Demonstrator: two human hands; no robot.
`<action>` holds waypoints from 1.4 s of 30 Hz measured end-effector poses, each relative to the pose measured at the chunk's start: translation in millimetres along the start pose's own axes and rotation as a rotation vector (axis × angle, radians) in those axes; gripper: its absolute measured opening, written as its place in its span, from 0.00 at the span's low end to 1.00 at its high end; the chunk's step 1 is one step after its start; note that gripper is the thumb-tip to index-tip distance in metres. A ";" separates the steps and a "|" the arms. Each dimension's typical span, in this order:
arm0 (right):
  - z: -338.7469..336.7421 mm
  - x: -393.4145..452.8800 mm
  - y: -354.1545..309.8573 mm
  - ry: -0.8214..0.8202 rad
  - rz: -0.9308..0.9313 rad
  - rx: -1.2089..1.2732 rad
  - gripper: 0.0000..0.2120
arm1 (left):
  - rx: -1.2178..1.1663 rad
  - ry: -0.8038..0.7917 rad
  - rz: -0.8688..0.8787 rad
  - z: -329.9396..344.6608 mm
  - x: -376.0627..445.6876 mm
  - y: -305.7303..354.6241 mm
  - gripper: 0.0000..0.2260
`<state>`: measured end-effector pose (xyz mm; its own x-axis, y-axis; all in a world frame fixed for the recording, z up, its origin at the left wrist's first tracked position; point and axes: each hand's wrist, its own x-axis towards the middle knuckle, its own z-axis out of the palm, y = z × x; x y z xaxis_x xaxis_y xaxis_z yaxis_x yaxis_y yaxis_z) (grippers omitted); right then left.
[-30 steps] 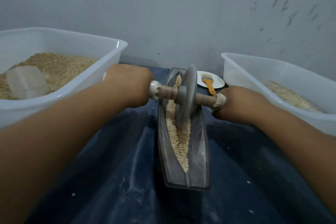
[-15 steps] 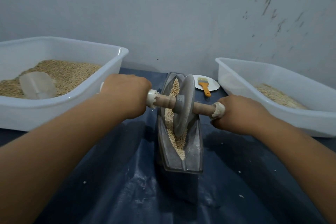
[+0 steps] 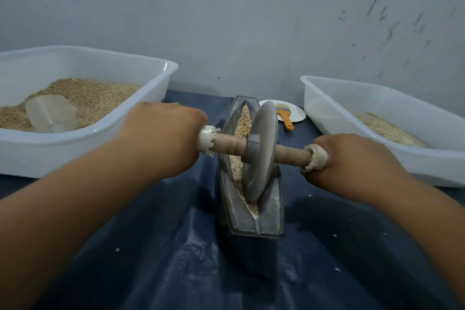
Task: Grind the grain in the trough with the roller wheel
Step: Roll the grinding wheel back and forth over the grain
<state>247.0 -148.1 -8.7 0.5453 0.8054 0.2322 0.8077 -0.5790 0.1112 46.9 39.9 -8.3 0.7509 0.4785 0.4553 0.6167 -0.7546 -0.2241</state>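
Observation:
A grey boat-shaped metal trough [image 3: 273,211] stands lengthwise on the dark blue sheet, holding pale grain [image 3: 243,121]. A grey disc, the roller wheel [image 3: 261,148], stands on edge in the groove near the trough's front half, tilted slightly. A wooden axle [image 3: 227,142] runs through its hub. My left hand [image 3: 163,141] grips the axle's left end beside a white wrapped collar. My right hand [image 3: 352,161] grips the right end the same way. Grain under the wheel is hidden.
A large white tub [image 3: 83,143] at left holds grain and a clear plastic scoop [image 3: 51,114]. Another white tub [image 3: 427,158] at right holds a thinner layer of grain. Behind the trough a white plate [image 3: 294,111] carries an orange-handled brush [image 3: 285,117]. A grey wall stands close behind.
The wheel has rolled toward me along the trough, from the middle to the front half. Both hands came back with the axle, still gripping it. More grain shows behind the wheel.

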 end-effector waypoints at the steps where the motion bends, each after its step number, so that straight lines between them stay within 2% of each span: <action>1: -3.5 -2.9 -0.6 -0.001 -0.002 -0.003 0.10 | -0.002 0.005 -0.003 -2.4 -3.5 -0.6 0.11; 10: -16.0 -25.2 -1.1 -0.022 0.041 -0.007 0.11 | 0.049 0.055 0.021 -15.7 -12.4 -5.2 0.06; 14: -7.8 -16.0 0.1 -0.085 0.053 0.027 0.10 | 0.035 0.026 0.019 -3.8 -1.4 -2.2 0.08; 22: 30.3 45.1 9.7 -0.096 0.076 0.058 0.09 | 0.003 0.040 0.028 28.9 41.0 -0.4 0.14; 31: 33.5 79.2 13.1 0.011 0.021 0.025 0.05 | -0.088 -0.040 -0.047 49.6 66.5 -3.5 0.07; 38: 28.3 49.6 10.0 0.041 0.001 -0.038 0.08 | -0.052 0.069 -0.035 42.7 34.3 -2.1 0.12; 42: 21.0 30.9 7.0 0.072 -0.005 -0.060 0.09 | -0.056 0.076 -0.029 34.7 17.3 -1.4 0.10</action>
<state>274.2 -124.7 -21.1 0.5222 0.7983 0.3000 0.7944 -0.5833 0.1693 67.2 64.8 -30.0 0.7117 0.4664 0.5253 0.6218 -0.7662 -0.1622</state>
